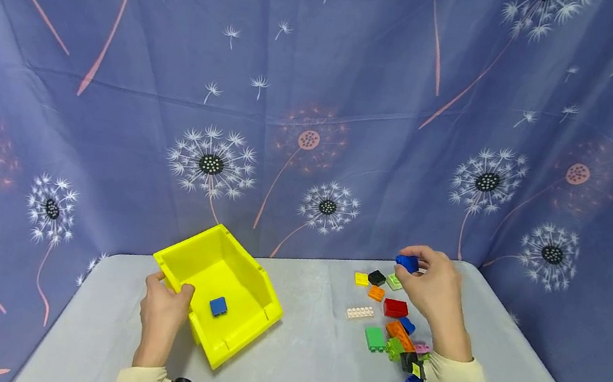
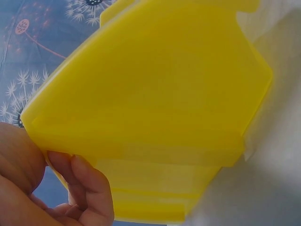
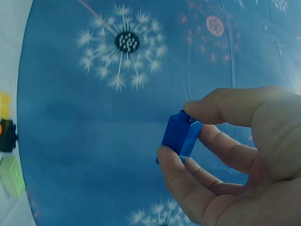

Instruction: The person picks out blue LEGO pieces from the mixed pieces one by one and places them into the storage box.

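A yellow plastic bin (image 1: pixel 251 337) is held tilted on the left of the table, its open side facing the head camera. My left hand (image 1: pixel 163 312) grips its left rim, thumb over the edge; the left wrist view shows curled fingers (image 2: pixel 91 181) under the bin's outer side. Inside lies one small blue brick (image 1: pixel 218 306). Over the far right of the table, my right hand (image 1: pixel 438 294) pinches another blue toy brick (image 3: pixel 181 136) between thumb and fingertips, raised above the loose bricks.
Loose toy bricks lie below the right hand: a red brick (image 1: pixel 395 309), a white flat plate (image 1: pixel 360 313), a green brick (image 1: pixel 375 339), an orange brick (image 1: pixel 401 334) and several others. A blue dandelion-print curtain (image 1: pixel 324 86) hangs along the table's back and right edges.
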{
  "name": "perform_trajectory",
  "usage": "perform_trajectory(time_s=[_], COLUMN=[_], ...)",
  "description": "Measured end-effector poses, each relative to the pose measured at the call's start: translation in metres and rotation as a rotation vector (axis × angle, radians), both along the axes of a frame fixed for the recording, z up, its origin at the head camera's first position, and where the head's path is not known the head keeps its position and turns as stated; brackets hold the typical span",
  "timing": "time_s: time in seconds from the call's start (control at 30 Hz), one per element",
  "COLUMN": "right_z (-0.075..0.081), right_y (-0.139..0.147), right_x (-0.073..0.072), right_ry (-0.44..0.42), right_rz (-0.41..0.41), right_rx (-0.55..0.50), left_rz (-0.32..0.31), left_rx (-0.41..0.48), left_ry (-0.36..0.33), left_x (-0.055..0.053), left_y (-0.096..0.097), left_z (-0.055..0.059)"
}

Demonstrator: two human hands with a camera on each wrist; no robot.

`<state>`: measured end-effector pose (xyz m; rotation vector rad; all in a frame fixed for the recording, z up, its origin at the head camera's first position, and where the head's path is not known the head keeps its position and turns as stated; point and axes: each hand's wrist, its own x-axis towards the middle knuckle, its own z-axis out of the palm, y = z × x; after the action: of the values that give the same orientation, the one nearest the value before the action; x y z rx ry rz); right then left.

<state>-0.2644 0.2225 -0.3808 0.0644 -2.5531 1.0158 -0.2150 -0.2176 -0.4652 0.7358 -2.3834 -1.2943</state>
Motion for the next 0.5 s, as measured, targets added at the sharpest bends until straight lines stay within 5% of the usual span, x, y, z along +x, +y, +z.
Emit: perform_trajectory(time_s=[0.5], right_z=[0.004], right_y=[-0.047], right_x=[0.001], right_ry=[0.020], right_rz=[0.128], right_rx=[-0.035], left_rz=[-0.006], left_rx=[0.000], left_ry=[0.016], left_x=[0.001], left_y=[0.001], left_z=[-0.001])
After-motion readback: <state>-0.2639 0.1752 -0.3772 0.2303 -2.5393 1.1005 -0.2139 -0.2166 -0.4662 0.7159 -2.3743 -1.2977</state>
